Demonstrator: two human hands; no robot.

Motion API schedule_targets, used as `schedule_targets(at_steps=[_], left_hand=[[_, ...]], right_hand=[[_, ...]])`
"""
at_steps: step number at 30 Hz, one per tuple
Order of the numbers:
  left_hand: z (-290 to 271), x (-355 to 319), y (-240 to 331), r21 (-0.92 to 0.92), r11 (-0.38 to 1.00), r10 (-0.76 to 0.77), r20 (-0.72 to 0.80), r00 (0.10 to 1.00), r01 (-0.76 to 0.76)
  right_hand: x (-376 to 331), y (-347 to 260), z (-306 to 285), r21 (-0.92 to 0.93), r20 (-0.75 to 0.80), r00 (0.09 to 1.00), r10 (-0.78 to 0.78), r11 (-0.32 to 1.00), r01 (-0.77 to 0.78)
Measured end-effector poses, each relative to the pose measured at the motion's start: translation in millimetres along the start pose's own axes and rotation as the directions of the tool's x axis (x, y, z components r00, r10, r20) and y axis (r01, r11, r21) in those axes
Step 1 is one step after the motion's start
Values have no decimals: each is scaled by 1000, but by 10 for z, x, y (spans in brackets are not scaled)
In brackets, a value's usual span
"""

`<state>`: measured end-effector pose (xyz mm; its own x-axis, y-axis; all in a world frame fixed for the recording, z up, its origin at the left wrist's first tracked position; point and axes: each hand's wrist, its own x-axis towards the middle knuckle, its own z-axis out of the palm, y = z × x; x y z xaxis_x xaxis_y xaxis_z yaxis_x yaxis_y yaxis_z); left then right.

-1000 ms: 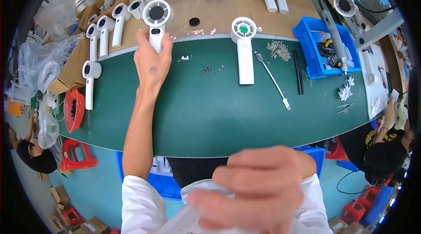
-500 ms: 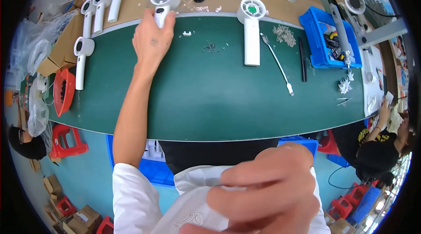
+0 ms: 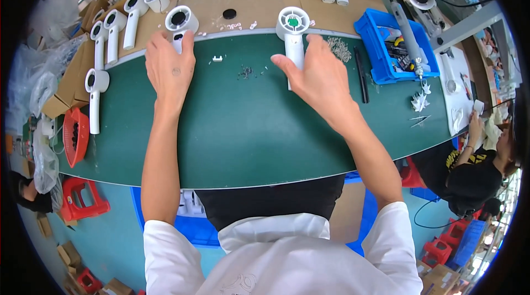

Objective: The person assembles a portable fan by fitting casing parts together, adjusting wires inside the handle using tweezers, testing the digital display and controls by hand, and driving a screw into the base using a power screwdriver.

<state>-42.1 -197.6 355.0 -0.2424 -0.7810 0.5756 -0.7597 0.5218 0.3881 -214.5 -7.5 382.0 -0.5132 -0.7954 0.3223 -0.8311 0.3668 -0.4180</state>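
My left hand (image 3: 172,74) is wrapped around the handle of a white handheld fan (image 3: 190,14) with a black centre, at the table's far edge. The palm hides most of that handle. My right hand (image 3: 326,77) is open, thumb and fingers spread on either side of a second white handheld fan (image 3: 294,54). This one has a green part in its round head, and its handle points toward me. Whether the right fingers touch it I cannot tell. Between the two fans lie a small white piece (image 3: 217,59) and scattered dark bits (image 3: 245,72).
More white fans (image 3: 95,99) line the left side beside a red basket (image 3: 83,135). A black round cap (image 3: 229,14) lies on the cardboard. At right are a heap of small screws (image 3: 339,49), a dark rod (image 3: 361,75) and a blue tool bin (image 3: 381,74). A co-worker (image 3: 480,168) sits far right.
My right hand has moved from close in front of my chest out to the green-centred fan. My left hand stays at its fan. The view has shifted slightly.
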Motion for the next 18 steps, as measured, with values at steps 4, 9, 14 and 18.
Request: schedule_targets(at_steps=[4,9,14,18], left_hand=[[-203,-44,209,-369,927,51,-60,997,-69],[-87,-437,550,-857,459,164,341,926,234],[-154,-545,668,-918,149,290,396,871,367],[-166,-580,618,-926,118,353,377,856,359]], right_hand=[[122,105,118,35,189,974,127,990,-136],[-31,54,262,464,-65,998,-13,885,42],[-269,-254,217,906,370,923,-103,258,-335],[-286,-112,190,789,471,801,-369,-230,-570]])
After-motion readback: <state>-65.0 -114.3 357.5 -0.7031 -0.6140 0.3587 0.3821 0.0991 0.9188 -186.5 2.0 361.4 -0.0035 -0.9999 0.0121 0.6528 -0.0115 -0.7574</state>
